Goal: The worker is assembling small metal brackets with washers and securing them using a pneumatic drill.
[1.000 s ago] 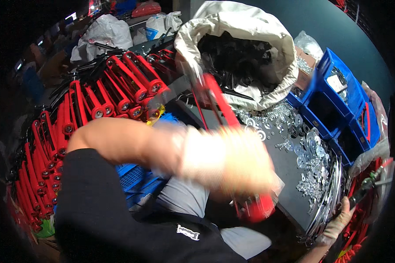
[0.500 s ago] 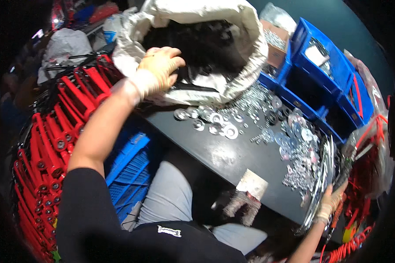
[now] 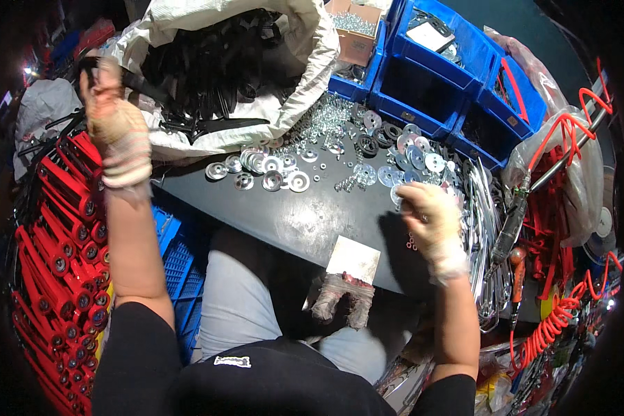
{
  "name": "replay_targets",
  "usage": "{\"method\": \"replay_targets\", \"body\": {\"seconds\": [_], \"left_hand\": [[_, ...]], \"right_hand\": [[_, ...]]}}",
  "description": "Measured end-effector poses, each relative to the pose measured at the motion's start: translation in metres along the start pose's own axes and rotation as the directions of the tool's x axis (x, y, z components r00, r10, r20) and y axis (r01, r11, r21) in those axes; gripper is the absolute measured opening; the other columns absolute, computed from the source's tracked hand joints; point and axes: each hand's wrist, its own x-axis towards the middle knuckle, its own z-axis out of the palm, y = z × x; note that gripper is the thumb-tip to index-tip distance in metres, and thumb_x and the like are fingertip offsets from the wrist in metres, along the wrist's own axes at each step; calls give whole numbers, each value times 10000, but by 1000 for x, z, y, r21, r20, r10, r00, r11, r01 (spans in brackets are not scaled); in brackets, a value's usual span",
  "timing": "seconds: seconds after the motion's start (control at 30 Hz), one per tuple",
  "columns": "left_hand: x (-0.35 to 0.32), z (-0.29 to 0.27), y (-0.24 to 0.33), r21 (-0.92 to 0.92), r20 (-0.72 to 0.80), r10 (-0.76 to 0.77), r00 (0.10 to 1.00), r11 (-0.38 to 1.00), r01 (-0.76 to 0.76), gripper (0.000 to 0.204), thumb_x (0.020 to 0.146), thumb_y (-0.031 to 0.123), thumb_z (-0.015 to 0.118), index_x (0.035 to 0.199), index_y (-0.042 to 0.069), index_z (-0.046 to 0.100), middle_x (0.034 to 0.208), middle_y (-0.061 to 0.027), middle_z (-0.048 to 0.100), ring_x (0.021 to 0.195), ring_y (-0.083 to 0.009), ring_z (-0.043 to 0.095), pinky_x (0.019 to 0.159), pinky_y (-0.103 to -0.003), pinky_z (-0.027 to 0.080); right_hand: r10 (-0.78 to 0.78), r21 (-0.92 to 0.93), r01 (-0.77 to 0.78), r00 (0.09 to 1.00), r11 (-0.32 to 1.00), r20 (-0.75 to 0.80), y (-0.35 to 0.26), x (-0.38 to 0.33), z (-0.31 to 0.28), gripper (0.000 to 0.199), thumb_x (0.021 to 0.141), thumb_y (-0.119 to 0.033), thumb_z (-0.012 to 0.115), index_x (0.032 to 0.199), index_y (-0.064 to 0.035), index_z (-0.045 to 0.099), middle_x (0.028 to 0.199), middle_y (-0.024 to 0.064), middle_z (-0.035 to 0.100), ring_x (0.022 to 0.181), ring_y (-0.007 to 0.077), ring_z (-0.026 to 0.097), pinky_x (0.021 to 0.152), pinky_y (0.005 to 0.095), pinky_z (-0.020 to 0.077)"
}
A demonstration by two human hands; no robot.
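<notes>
My left hand (image 3: 119,135), in a pale glove or wrap, is raised at the left rim of a white woven sack (image 3: 319,59). Its fingers close around a long black part (image 3: 144,86), whose exact kind is blurred. Many similar black pieces (image 3: 215,66) fill the sack. My right hand (image 3: 433,220), also in pale covering, hovers over the right part of the dark table, its fingers curled together. Whatever it may pinch is too small to name. Beside it lie flat metal washers (image 3: 416,158) and a bundle of thin silvery rods (image 3: 484,243).
Red metal arms (image 3: 59,253) are stacked at the left, next to a blue crate (image 3: 186,267). Blue bins (image 3: 430,76) stand at the back right. A wrapped fixture with a pale plate (image 3: 353,258) sits at the table's front edge. A driver tool (image 3: 512,225) and red coiled hose (image 3: 551,333) are right.
My left hand has come out of the sack leftward with a black part in it. My right hand has left the rods and moved inward over the table. The view has shifted.
</notes>
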Motion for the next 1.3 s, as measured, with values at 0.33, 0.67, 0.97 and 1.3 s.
{"method": "replay_targets", "body": {"seconds": [0.33,0.67,0.97,1.3], "left_hand": [[-187,71,48,95,278,-904,325,363,927,296,919,241,588,1197,195,498,953,27,568,676,-60,529,465,-191,443],[-128,0,23,501,205,-658,725,707,499,383,938,260,538,1271,89,457,880,15,561,614,-29,455,465,-165,387],[-48,-39,-103,754,-119,-532,838,501,424,441,875,348,582,1209,74,495,851,-52,563,631,-145,522,479,-293,427],[-212,102,28,249,698,-373,611,927,282,454,750,90,736,1145,108,514,970,-30,580,816,-93,539,729,-262,478]], "right_hand": [[103,-179,-57,960,982,260,10,65,79,139,821,-147,640,949,-97,624,890,113,603,832,323,599,733,383,496],[446,-25,-447,894,894,-38,79,-10,-35,185,796,-109,655,976,-78,681,906,125,669,825,273,648,752,332,504],[438,-438,-278,839,855,323,116,25,-5,177,791,-165,658,951,-88,661,915,191,640,876,367,610,784,406,481],[571,938,-345,763,-39,304,-14,12,1,245,847,-188,684,1011,-47,570,825,65,618,624,115,577,497,196,464]]}}
